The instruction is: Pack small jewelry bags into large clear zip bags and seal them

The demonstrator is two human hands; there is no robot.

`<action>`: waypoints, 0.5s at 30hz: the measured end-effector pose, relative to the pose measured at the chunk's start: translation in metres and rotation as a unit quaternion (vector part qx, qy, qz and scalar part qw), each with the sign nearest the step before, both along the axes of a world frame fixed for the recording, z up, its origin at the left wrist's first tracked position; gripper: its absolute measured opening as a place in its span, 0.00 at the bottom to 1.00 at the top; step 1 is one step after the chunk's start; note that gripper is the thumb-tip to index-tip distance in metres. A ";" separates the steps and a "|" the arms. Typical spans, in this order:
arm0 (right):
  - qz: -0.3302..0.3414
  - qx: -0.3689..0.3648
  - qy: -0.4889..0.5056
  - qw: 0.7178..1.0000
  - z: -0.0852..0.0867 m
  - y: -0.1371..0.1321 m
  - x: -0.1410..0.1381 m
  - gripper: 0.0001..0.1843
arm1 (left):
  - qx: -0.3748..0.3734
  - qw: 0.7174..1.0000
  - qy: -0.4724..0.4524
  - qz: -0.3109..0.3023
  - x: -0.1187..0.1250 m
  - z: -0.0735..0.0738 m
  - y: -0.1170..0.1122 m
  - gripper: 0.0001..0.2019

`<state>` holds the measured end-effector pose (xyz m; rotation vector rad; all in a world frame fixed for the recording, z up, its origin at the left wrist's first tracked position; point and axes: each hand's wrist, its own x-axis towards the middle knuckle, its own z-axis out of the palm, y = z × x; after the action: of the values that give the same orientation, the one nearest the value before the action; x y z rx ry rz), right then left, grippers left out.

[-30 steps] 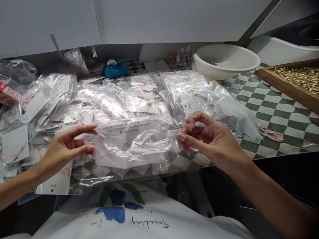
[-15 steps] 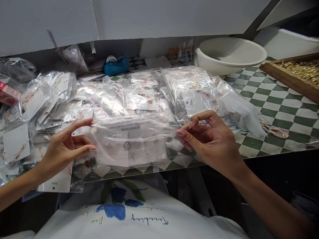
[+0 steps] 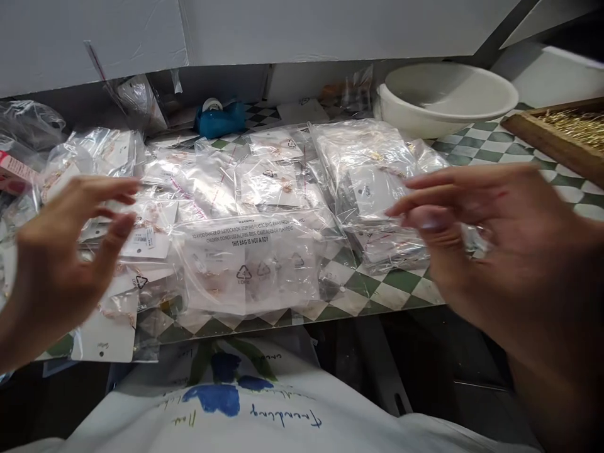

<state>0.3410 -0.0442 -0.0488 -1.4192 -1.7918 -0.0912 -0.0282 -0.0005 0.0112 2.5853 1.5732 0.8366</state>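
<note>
A clear plastic bag [image 3: 264, 270] with a printed suffocation warning lies flat at the table's front edge, white cards visible through it. My left hand [image 3: 70, 251] is raised to its left, thumb and fingers apart, nothing between them. On the other side my right hand [image 3: 486, 245], slightly blurred, hovers with loosely curved fingers and nothing visible in them. Neither hand touches the bag. Behind the bag lie bagged white cards [image 3: 271, 185] with small jewellery. A stack of clear bags [image 3: 368, 151] rests near my right fingertips.
A blue tape dispenser [image 3: 219, 119] stands at the back. The white bowl [image 3: 448, 100] is at the back right, beside a wooden tray [image 3: 542, 135] of gold-coloured pieces. More bagged cards [image 3: 108, 151] crowd the left. Checkered covering [image 3: 406, 292] shows along the front edge.
Both hands have let go of the printed bag and moved up and outward, away from each other. The bag now lies flat, nearly where it was.
</note>
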 end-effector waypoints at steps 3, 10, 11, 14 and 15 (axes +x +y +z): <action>0.137 0.017 -0.209 0.968 -0.004 0.007 -0.038 0.26 | 0.073 0.972 0.127 -0.186 0.031 -0.025 -0.004 0.31; 0.225 -0.122 -0.251 0.934 -0.042 0.017 -0.078 0.43 | -0.021 0.955 0.194 -0.225 0.050 -0.087 0.000 0.53; 0.235 -0.141 -0.238 0.932 -0.043 0.017 -0.077 0.44 | -0.032 0.955 0.189 -0.225 0.049 -0.088 0.000 0.53; 0.255 -0.187 -0.203 0.927 -0.042 0.019 -0.073 0.44 | -0.063 0.955 0.183 -0.225 0.047 -0.087 0.001 0.53; 0.259 -0.198 -0.195 0.925 -0.042 0.019 -0.072 0.44 | -0.068 0.955 0.180 -0.226 0.047 -0.086 0.001 0.53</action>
<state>0.2686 -0.0249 -0.0903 -1.1927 -2.5784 0.3035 0.0193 0.0006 -0.0753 2.9264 0.9592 0.2215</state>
